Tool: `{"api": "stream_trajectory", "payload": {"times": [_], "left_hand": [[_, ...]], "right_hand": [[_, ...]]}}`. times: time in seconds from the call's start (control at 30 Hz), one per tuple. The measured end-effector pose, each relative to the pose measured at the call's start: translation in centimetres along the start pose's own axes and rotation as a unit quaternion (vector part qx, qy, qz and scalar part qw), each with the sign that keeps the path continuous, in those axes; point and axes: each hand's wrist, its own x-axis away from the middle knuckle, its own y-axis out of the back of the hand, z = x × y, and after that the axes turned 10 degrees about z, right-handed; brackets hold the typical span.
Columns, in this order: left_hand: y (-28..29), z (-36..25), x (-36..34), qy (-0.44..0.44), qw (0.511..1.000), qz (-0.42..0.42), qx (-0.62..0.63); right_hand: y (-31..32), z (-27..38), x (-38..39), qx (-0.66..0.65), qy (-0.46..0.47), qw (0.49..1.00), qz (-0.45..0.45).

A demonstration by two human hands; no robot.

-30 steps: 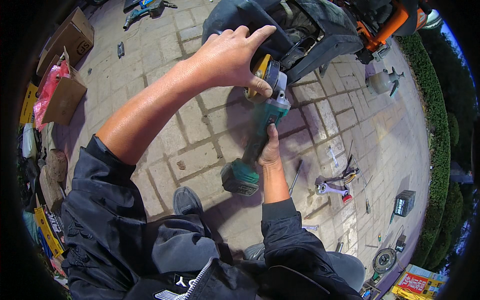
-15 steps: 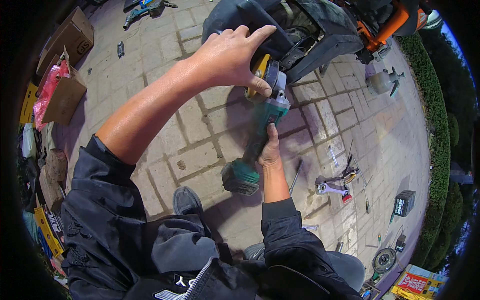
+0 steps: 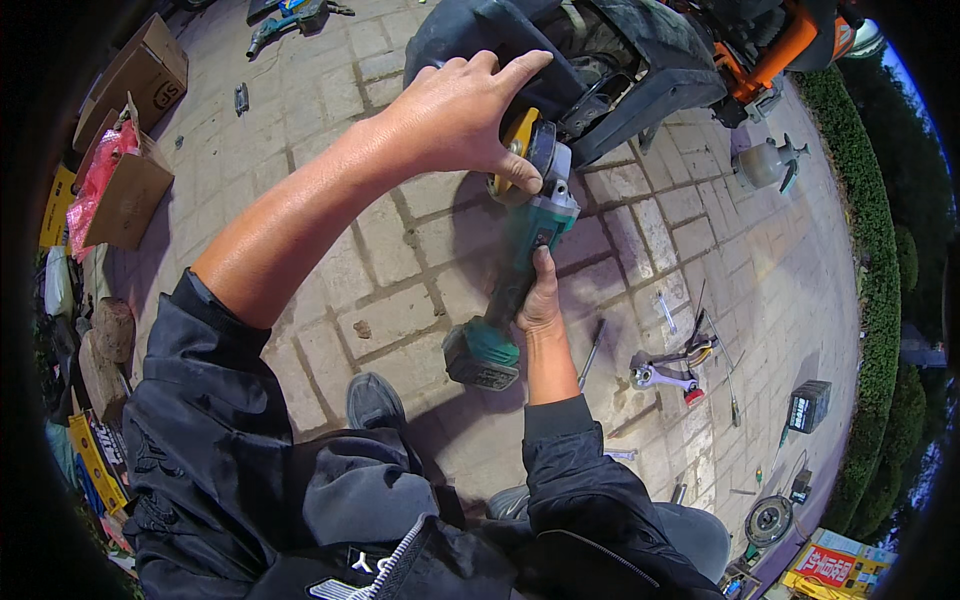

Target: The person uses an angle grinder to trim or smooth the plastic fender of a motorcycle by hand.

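Observation:
My right hand [image 3: 540, 300] is closed round the body of a teal and black cordless angle grinder [image 3: 525, 230], held upright with its battery end lowest. My left hand [image 3: 450, 125] arches over the grinder's head, index finger stretched out and apart from the thumb, whose tip rests by the yellow disc or guard [image 3: 519, 132]; the tips of my other fingers are hidden. Just beyond the grinder's head is a curved black plastic housing [image 3: 670, 90] of a machine with an orange frame [image 3: 760, 60].
On the brick paving lie wrenches, a purple tool [image 3: 660, 377], rods, a battery [image 3: 808, 405] and a round metal part [image 3: 768, 521]. A sprayer [image 3: 760, 163] stands by a hedge [image 3: 845, 160] at right. Cardboard boxes [image 3: 140, 205] line the left; another teal tool [image 3: 270, 35] lies at the back.

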Motion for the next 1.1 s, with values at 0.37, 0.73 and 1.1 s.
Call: {"api": "stream_trajectory", "payload": {"times": [0.37, 0.73, 1.1], "left_hand": [[-0.2, -0.2, -0.3, -0.008, 1.000, -0.004, -0.003], [-0.1, 0.1, 0.0, -0.001, 1.000, 0.002, 0.008], [0.1, 0.1, 0.2, -0.010, 1.000, 0.011, 0.016]], "right_hand": [[0.6, -0.3, 0.0, -0.014, 0.009, 1.000, 0.021], [0.2, -0.2, 0.1, -0.010, 0.000, 1.000, 0.010], [0.4, -0.9, 0.7, 0.000, 0.003, 1.000, -0.008]]}}
